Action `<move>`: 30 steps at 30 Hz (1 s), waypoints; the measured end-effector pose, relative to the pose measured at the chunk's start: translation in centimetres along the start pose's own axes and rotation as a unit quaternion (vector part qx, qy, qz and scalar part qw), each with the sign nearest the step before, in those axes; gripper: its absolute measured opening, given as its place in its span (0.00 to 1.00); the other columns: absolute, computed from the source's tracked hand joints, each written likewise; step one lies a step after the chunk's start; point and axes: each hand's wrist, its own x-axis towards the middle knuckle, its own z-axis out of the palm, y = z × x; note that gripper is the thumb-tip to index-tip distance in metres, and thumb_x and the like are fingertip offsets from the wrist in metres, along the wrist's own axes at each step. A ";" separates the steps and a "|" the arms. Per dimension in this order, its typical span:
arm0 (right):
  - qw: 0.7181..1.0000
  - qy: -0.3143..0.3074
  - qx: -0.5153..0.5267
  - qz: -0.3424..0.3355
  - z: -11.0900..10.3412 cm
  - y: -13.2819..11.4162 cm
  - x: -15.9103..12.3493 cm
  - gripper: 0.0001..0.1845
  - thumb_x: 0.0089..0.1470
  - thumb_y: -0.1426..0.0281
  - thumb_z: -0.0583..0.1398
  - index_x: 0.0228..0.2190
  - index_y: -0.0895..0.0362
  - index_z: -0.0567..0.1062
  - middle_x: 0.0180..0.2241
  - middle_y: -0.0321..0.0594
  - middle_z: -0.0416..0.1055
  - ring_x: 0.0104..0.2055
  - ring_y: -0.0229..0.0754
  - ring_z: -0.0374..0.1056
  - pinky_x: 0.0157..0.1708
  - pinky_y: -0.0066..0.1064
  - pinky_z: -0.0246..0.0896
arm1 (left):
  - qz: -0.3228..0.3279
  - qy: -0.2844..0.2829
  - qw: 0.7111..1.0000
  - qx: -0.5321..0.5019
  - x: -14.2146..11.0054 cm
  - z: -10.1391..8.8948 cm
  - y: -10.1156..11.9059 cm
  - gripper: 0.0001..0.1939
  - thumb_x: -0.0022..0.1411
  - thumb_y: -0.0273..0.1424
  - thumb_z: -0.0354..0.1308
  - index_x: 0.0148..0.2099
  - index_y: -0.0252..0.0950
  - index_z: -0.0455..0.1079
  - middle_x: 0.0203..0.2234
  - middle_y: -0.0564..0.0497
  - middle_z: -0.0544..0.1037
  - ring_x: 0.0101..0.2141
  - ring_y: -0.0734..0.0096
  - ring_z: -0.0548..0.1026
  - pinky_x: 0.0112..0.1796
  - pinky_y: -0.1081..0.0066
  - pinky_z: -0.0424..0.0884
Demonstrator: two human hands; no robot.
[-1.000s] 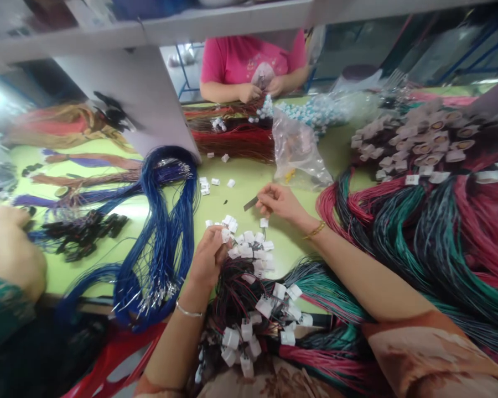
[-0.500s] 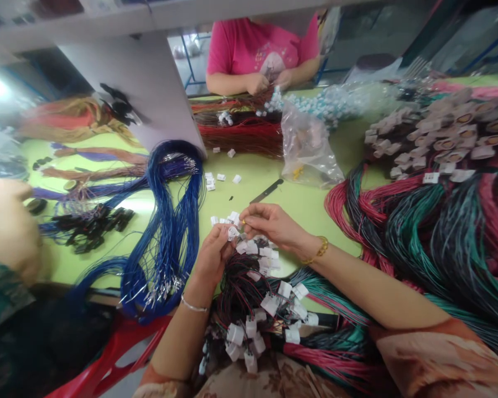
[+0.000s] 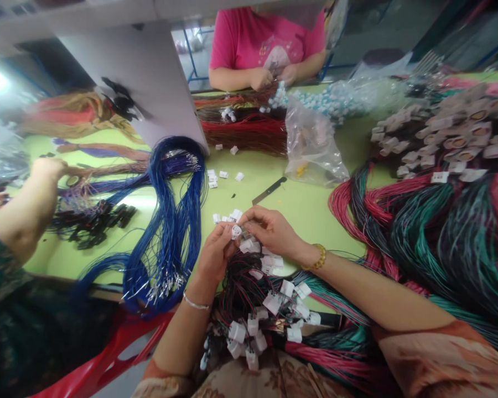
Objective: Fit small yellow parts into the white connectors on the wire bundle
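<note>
My left hand [image 3: 216,249] is closed on a small white plastic connector [image 3: 235,232], pinched between thumb and fingers. Right beside that connector, my right hand [image 3: 269,228] has its thumb and fingertips pressed together. What sits between them is hidden. Beneath both hands lies a bundle of dark wires [image 3: 240,282], with several white connectors [image 3: 249,245] on their ends. More white connector housings [image 3: 236,331] hang at the near end of the bundle, close to my body.
A knife [image 3: 269,190] lies beyond my hands, near loose white connectors [image 3: 212,179] and a clear bag [image 3: 311,146] with yellow pieces. Blue wires [image 3: 176,221] lie left; red, black and green bundles [image 3: 415,221] lie right. One co-worker [image 3: 269,50] sits opposite, another's arm [image 3: 25,204] reaches in.
My right fingertips have come closer to the connector in my left hand; the yellow piece seen in them before is now out of sight. The co-worker's arm at left has reached farther forward.
</note>
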 end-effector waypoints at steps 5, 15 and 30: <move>0.993 0.028 -0.096 -0.061 0.5 -0.1 -0.6 0.04 0.61 0.68 0.59 0.35 0.55 0.74 0.32 0.38 0.74 0.31 0.36 0.67 0.34 0.30 0.62 | 0.001 -0.001 1.000 0.009 -0.1 0.2 0.1 0.23 0.54 0.47 0.70 0.34 0.35 0.67 0.16 0.62 0.62 0.15 0.86 0.50 0.19 0.79 0.46; 0.968 0.001 -0.237 -0.080 0.8 -1.0 -1.1 0.08 0.63 0.69 0.51 0.35 0.53 0.69 0.30 0.39 0.74 0.29 0.38 0.65 0.32 0.31 0.60 | 0.049 0.032 0.998 0.026 -0.1 0.1 -0.7 0.22 0.52 0.45 0.73 0.33 0.35 0.69 0.17 0.60 0.66 0.17 0.83 0.58 0.20 0.79 0.53; 0.972 0.043 -0.226 -0.045 -2.3 -0.2 0.7 0.12 0.62 0.68 0.55 0.43 0.56 0.76 0.39 0.43 0.79 0.36 0.41 0.72 0.37 0.32 0.64 | 0.123 0.117 0.984 0.050 0.0 0.1 -1.5 0.17 0.63 0.46 0.64 0.39 0.39 0.66 0.25 0.58 0.69 0.22 0.80 0.64 0.25 0.78 0.62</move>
